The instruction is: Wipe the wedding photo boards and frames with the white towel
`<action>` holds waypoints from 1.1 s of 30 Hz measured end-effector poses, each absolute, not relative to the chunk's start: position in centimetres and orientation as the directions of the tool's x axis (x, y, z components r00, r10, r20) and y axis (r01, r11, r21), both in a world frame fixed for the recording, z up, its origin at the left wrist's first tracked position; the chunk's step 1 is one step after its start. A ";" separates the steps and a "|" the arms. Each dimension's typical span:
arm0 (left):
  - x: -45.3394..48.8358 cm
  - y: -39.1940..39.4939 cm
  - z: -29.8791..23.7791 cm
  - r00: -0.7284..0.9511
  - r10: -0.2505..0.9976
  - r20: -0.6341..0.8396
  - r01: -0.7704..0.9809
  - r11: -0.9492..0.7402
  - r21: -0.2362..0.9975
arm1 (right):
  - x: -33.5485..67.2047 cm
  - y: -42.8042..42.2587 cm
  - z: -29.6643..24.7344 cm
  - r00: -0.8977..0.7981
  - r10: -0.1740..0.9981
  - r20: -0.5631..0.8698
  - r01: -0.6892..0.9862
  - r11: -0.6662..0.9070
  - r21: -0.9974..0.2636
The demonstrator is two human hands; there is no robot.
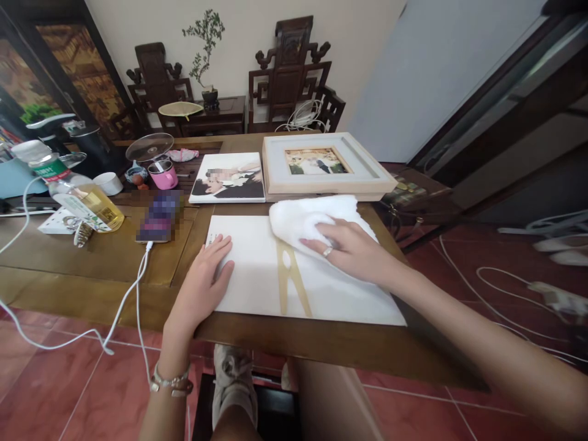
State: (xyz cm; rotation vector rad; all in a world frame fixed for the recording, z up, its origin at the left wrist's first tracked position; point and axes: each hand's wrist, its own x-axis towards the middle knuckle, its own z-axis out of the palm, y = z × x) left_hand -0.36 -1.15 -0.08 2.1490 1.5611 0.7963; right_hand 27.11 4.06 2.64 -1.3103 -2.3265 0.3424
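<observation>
A flat white board (252,282) with a tan A-shaped piece (294,283) on its face lies near the table's front edge. My left hand (206,278) rests on the board's left end, fingers stretched out and holding nothing. On its right side, my right hand (349,248) grips a bunched white towel (294,214) and presses it to the surface. The towel covers the board's upper right part and the top of the tan piece. Just behind lie a photo panel (229,191) and a thick pale wood picture frame (328,188).
Left on the wooden table (138,269) are a phone (159,215) on a white cable, a bottle of yellow liquid (98,205), a pink cup (163,177) and a glass lid (149,147). Carved chairs (289,79) stand behind. Cables trail over the red tiled floor (463,288) at right.
</observation>
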 end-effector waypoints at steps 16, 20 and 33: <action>-0.4 -1.1 -0.2 0.229 0.945 0.232 0.731 -0.324 0.601 | 25.0 -4.2 1.4 -0.662 0.617 0.425 0.524 0.787 -0.326; -0.4 -1.0 -0.2 0.235 0.945 0.229 0.735 -0.327 0.593 | 24.8 -7.6 2.2 -0.748 0.514 0.420 0.404 0.855 -0.326; -0.4 -1.1 -0.4 0.229 0.943 0.240 0.733 -0.329 0.596 | 24.5 0.1 2.3 -0.660 0.662 0.355 0.548 0.747 -0.376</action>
